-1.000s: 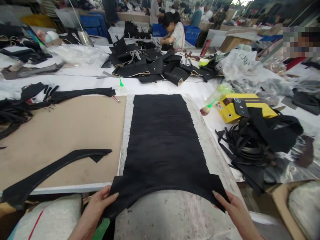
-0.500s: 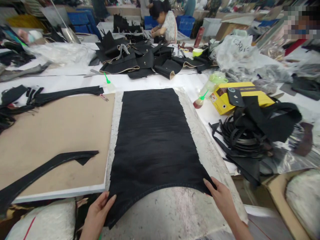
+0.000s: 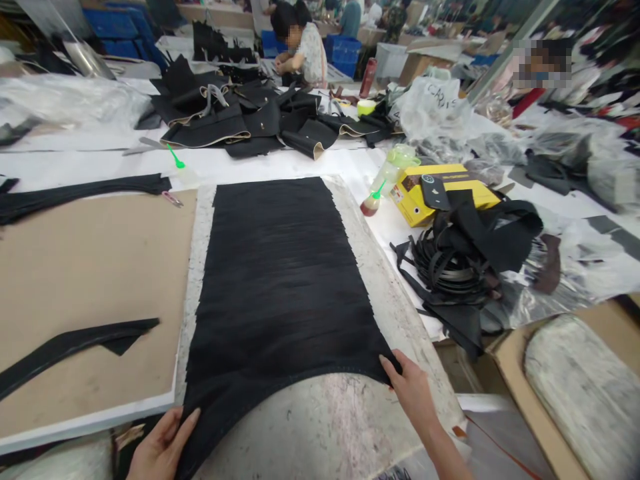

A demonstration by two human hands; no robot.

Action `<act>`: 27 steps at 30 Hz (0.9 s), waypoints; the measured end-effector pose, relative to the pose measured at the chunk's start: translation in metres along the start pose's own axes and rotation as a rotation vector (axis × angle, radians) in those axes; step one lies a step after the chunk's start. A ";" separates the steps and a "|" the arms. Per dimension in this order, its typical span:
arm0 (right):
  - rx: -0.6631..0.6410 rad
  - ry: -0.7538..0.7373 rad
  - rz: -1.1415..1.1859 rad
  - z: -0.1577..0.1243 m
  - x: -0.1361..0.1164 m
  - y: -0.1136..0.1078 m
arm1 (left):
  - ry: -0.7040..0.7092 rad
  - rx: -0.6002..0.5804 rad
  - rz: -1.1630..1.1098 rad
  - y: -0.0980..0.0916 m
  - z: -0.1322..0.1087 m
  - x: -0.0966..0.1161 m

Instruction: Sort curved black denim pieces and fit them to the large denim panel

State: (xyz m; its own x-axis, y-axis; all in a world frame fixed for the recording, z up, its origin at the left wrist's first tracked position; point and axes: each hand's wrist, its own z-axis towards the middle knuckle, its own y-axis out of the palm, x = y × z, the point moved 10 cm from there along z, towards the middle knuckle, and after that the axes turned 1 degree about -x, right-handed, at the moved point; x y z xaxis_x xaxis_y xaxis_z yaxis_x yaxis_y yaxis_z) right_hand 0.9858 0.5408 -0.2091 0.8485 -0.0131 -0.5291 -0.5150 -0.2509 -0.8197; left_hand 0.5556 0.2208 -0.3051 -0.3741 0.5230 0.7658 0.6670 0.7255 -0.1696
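Overlapping black pieces [image 3: 280, 267], which look like leather or fabric, lie fanned out in a long stack on a stained pale board [image 3: 330, 427]. Their side edges are stepped, and the nearest piece has a concave curved edge facing me. My left hand [image 3: 163, 440] pinches that piece at its near left corner, which runs down past the board toward the picture's bottom edge. At the near right corner, my right hand [image 3: 410, 383] grips the same piece between thumb and fingers. Parts of the fingers under the material are hidden.
On the left, a tan board [image 3: 95, 267] carries a curved black strip [image 3: 75, 347] and small snips [image 3: 173, 199]. To the right are a green-tipped bottle [image 3: 371, 203], a yellow box [image 3: 410, 200] and coiled black straps [image 3: 450, 267]. Another person [image 3: 310, 53] sits beyond the black pile [image 3: 260, 120].
My view has turned slightly to the right, so the scene sits further left. Both hands keep their hold on the near corners of the black piece.
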 end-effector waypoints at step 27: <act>-0.028 0.076 -0.242 0.003 0.028 0.013 | 0.211 0.014 0.199 0.008 0.001 0.030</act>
State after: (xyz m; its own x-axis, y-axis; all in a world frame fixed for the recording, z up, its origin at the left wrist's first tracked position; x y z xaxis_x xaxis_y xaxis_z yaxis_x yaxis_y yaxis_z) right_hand 1.0025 0.5401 -0.2355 0.9540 -0.0221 -0.2991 -0.2930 -0.2823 -0.9135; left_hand 0.5493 0.2426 -0.2845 -0.0934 0.5517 0.8288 0.7043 0.6250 -0.3367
